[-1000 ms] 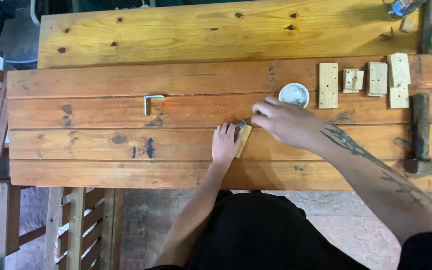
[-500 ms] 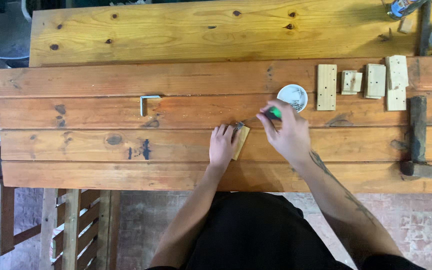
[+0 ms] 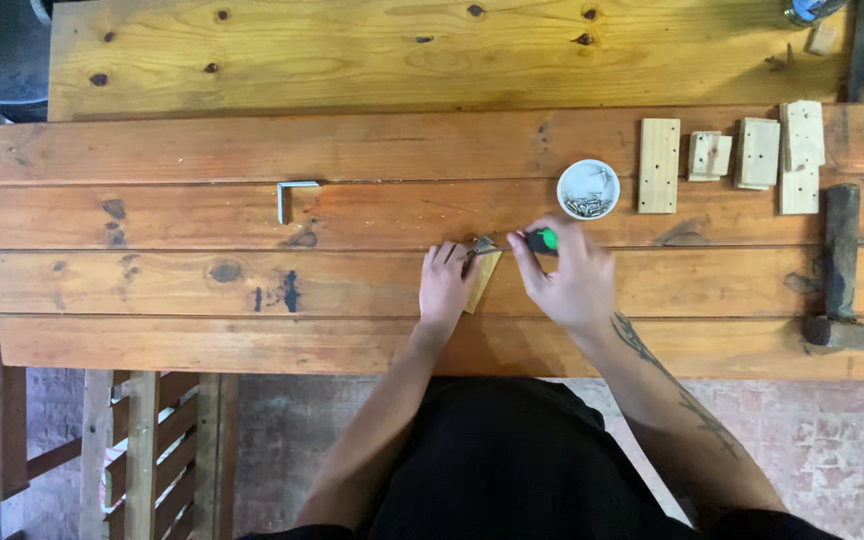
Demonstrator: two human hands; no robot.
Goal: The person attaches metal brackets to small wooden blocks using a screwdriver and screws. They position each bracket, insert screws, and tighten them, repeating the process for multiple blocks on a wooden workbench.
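Head view, looking straight down on a plank bench (image 3: 202, 345). Centre of frame: left hand (image 3: 445, 285) lies flat w/ fingers spread, pressing on a small wood block (image 3: 483, 282) that sits just right of it, block tilted a bit, on the third plank from the top. Right hand (image 3: 574, 277) is clenched around a green-handled screwdriver (image 3: 542, 240), shaft pointing left toward the block's top end, where a small metal piece (image 3: 480, 246) shows; can't tell exactly what it is or whether the tip touches it. Just above the right hand, centre-right: white dish (image 3: 588, 189) w/ screws inside, near but apart from the fingers. Right of the dish, upper right of frame: a row of pale wood pieces (image 3: 659, 165), some w/ holes, laid side by side across the top two planks. Far right: hammer (image 3: 838, 270), handle running up-down, head at the lower end near the bench edge, well apart from both hands. Left of centre: metal angle bracket (image 3: 290, 193) lying alone on the second plank. Bottom centre: person's dark clothing; lower left: wooden slats below the bench.
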